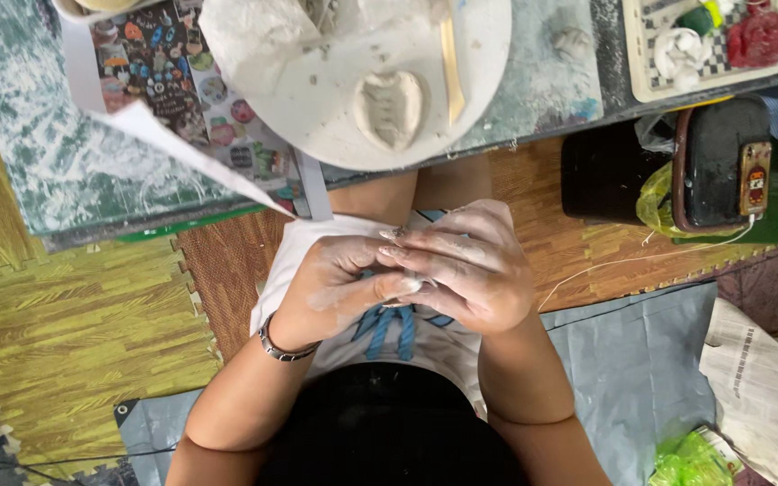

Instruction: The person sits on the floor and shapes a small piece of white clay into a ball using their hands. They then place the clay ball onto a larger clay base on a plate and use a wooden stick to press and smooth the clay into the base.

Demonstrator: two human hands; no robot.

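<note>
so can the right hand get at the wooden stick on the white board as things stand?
Probably yes, once it lets go. The right hand is pressed together with the left hand around a small lump of clay. The wooden stick lies bare on the white board, with nothing between.

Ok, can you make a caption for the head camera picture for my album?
Clay-dusted left hand and right hand press a small lump of clay together, below a round white board bearing a shaped clay piece.

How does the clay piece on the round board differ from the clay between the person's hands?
The clay piece on the board lies in full view, shaped and ridged, untouched. The clay in the hands is nearly hidden, only a sliver showing, pressed between left hand and right hand. Both look pale grey.
</note>
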